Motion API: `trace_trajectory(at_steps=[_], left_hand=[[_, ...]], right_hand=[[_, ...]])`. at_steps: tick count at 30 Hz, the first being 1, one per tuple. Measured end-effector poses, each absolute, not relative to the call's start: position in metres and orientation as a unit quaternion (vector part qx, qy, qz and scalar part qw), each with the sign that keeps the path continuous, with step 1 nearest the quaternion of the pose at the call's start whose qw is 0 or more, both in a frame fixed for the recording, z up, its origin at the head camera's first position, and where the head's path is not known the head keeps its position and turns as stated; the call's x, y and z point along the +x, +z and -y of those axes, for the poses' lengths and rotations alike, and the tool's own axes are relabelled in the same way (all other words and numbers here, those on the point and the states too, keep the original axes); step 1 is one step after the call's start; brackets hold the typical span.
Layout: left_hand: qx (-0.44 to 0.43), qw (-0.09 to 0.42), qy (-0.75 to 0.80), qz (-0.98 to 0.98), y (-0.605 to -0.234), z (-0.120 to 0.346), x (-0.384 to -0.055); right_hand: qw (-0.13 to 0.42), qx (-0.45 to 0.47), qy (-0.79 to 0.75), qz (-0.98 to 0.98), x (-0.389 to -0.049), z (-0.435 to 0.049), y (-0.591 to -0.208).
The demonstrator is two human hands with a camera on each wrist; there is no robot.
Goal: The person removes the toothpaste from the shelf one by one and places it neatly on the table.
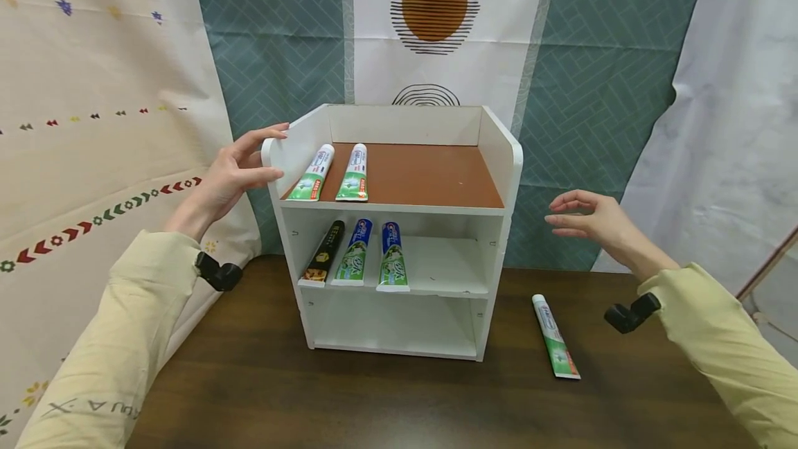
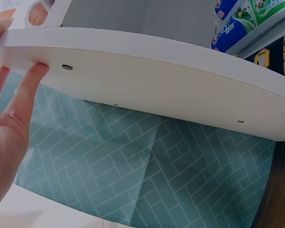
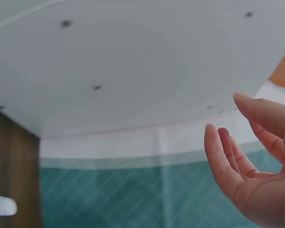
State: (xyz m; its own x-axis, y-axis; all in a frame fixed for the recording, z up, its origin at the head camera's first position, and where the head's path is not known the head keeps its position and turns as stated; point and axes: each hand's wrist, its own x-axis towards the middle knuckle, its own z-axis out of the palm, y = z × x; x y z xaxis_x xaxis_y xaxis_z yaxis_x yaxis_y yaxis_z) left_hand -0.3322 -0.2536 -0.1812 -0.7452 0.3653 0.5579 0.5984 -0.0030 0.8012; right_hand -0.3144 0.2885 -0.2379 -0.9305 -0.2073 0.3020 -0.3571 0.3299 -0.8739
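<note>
My left hand (image 1: 227, 175) holds the upper left side panel of a small white shelf (image 1: 389, 208), with fingers (image 2: 31, 88) against the panel's outer face and another reaching over its edge. My right hand (image 1: 592, 224) hangs in the air to the right of the shelf, fingers loosely bent and nothing between them. Below it, a green and white toothpaste tube (image 1: 555, 338) lies on the table. Two similar tubes, a left one (image 1: 314, 173) and a right one (image 1: 353, 173), lie on the brown top shelf.
The middle shelf carries a black tube (image 1: 324, 253) and two blue and green toothpaste tubes, one central (image 1: 354, 253) and one farther right (image 1: 393, 257). The bottom compartment (image 1: 393, 324) is white inside. Patterned cloths (image 1: 280, 40) hang behind the dark wooden table (image 1: 349, 400).
</note>
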Motion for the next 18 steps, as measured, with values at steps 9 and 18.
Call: trace_trajectory(at_steps=[9, 18], left_hand=[[-0.346, 0.096, -0.616, 0.702, -0.181, 0.254, -0.332], [-0.349, 0.093, -0.614, 0.702, -0.181, 0.254, -0.332]], right_hand=[[0.104, 0.188, 0.549, 0.808, -0.314, -0.271, -0.179], [0.076, 0.217, 0.621, 0.750, -0.310, -0.249, -0.135]])
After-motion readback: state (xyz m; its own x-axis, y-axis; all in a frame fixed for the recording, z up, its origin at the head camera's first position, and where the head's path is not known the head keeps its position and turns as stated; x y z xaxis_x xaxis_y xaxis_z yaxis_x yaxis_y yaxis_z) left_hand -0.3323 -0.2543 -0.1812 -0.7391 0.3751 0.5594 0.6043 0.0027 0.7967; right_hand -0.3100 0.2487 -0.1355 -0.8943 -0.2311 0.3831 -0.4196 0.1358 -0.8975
